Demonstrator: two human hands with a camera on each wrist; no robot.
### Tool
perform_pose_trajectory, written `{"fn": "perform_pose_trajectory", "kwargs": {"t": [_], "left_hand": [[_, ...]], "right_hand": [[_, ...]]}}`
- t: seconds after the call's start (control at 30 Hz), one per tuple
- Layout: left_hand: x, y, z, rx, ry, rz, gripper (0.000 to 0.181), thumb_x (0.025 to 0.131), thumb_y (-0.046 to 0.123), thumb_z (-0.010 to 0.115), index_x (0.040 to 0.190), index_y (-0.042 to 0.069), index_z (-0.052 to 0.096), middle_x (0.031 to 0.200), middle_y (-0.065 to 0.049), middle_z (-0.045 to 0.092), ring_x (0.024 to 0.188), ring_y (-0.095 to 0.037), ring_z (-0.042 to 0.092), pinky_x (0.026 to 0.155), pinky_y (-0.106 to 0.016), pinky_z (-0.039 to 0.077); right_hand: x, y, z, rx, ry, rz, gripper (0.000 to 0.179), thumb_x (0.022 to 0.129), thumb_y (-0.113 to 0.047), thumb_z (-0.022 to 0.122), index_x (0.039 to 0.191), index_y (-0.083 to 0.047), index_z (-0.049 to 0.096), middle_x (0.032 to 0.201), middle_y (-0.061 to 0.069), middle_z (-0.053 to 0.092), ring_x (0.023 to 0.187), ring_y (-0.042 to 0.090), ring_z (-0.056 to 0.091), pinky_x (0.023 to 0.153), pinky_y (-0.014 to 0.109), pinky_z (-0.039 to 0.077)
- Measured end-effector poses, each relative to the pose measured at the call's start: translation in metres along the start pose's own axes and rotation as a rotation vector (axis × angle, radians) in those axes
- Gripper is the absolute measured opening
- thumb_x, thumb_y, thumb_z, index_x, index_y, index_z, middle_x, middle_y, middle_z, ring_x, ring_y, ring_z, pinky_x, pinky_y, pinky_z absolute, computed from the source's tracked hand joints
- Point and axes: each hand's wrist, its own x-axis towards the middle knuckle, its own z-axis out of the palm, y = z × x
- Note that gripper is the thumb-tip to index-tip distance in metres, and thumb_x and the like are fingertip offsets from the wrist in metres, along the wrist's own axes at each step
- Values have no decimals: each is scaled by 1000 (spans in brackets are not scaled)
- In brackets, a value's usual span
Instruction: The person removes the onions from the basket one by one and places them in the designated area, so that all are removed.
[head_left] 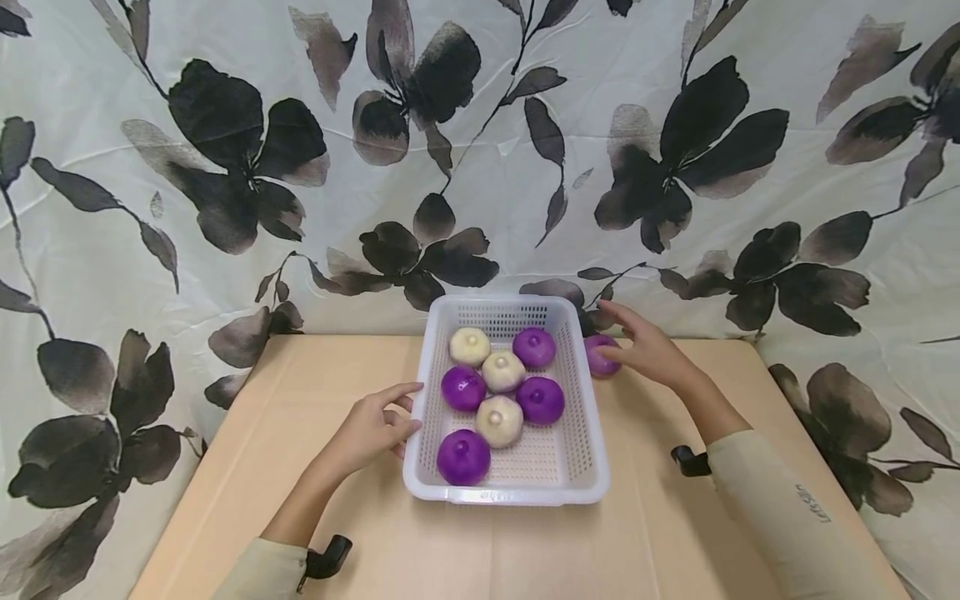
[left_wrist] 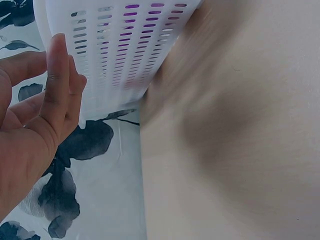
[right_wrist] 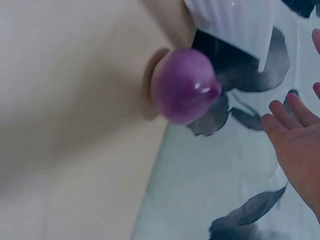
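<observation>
A white plastic basket [head_left: 506, 493] with slotted walls holds several purple onions [head_left: 462, 457] and three cream-white onions [head_left: 498, 421]. Beside the basket's left wall is my left hand [head_left: 375, 429], its fingers loosely bent at the rim. In the left wrist view those fingers [left_wrist: 57, 85] lie against or very near the basket wall [left_wrist: 120, 55]; firm contact cannot be told. Another purple onion [right_wrist: 185, 87] sits on the table outside the basket's far right side. My right hand [head_left: 652, 350] hovers over it with fingers spread, and the right wrist view shows the hand [right_wrist: 295, 135] apart from the onion.
The basket stands on a light tan table [head_left: 360, 517] whose far edge meets a white floral cloth [head_left: 480, 192]. Black wrist-worn devices [head_left: 328, 558] show at both sleeves.
</observation>
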Motion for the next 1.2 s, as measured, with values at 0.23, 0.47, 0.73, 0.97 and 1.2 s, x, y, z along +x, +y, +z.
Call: {"fn": "perform_pose_trajectory", "kwargs": {"t": [0.23,0.47,0.73,0.97,1.2], "left_hand": [[0,-1,-1,-10,-9,4,62,92,-1,70,150,-1,48,121,-26,58,74,-19,70,57,-39,66],[1,1,0,-7,-10,-4,61,92,0,70,150,0,49,121,-25,58,72,-19,70,57,-37,66],[0,2,-1,-8,-8,-8,61,93,-1,69,150,-1,49,121,-25,57,71,-19,69,57,-37,66],[1,2,-1,-17,-9,-7,61,93,-1,69,150,-1,48,122,-26,57,73,-20,70,57,-37,66],[3,2,0,-3,-3,-3,61,93,-1,69,150,0,49,121,-25,57,70,-19,70,56,-37,66]], "right_hand": [[1,-25,11,-1,-74,-33,87,89,-24,82,161,-15,35,161,18,39,143,44,44,116,67,42],[6,-53,22,-59,-151,-131,87,87,-19,84,160,-15,38,163,16,39,149,42,38,117,62,45],[20,-84,37,-136,-274,-205,85,87,-36,84,158,-16,42,160,7,46,149,32,42,124,57,36],[31,-106,55,-110,-406,-280,76,86,-25,85,151,-8,51,153,10,54,144,31,48,122,54,41],[37,-124,77,-172,-559,-275,70,86,-23,85,149,-17,56,152,2,55,145,24,48,123,45,42]]}}
